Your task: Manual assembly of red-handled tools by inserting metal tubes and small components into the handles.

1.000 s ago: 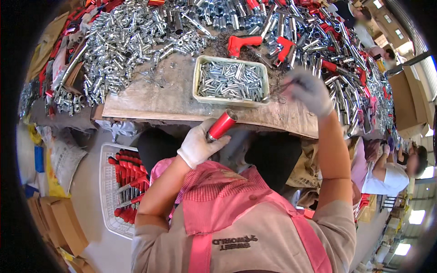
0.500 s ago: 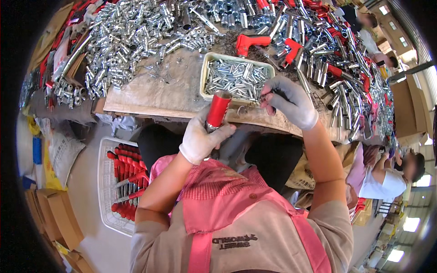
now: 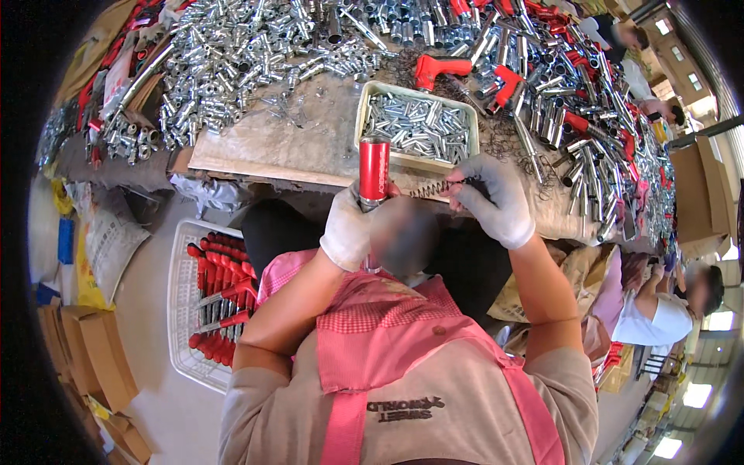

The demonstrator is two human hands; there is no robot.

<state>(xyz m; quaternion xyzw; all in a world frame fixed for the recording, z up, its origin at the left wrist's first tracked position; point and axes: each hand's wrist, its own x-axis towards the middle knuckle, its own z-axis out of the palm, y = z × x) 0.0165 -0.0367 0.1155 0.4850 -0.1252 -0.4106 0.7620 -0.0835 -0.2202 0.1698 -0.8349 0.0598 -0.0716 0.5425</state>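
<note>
My gloved left hand (image 3: 346, 226) is wrapped round a red metal cylinder (image 3: 374, 167), which stands upright with its open top facing up; a silvery part shows below the red. In my gloved right hand (image 3: 496, 203) I pinch a thin dark coil spring (image 3: 432, 189), stretched sideways toward the left hand just right of the cylinder. The spring's left end is close to the left fingertips; whether it touches them I cannot tell. Right behind both hands, on the bench, a cream tray (image 3: 418, 163) holds many small silver pins (image 3: 422, 122).
Piles of silver fittings (image 3: 232, 58) cover the bench (image 3: 256, 159) at left. Red pistol-shaped handles (image 3: 440, 70), steel tubes (image 3: 554, 124) and loose springs lie at right. Below left, a white basket (image 3: 180, 310) holds red-handled tools (image 3: 221, 271). Co-workers (image 3: 659, 310) are at far right.
The spring now shows stretched out between my hands, where before it was bunched in the right fingers. My left hand has turned the cylinder more upright. The right hand has shifted slightly lower.
</note>
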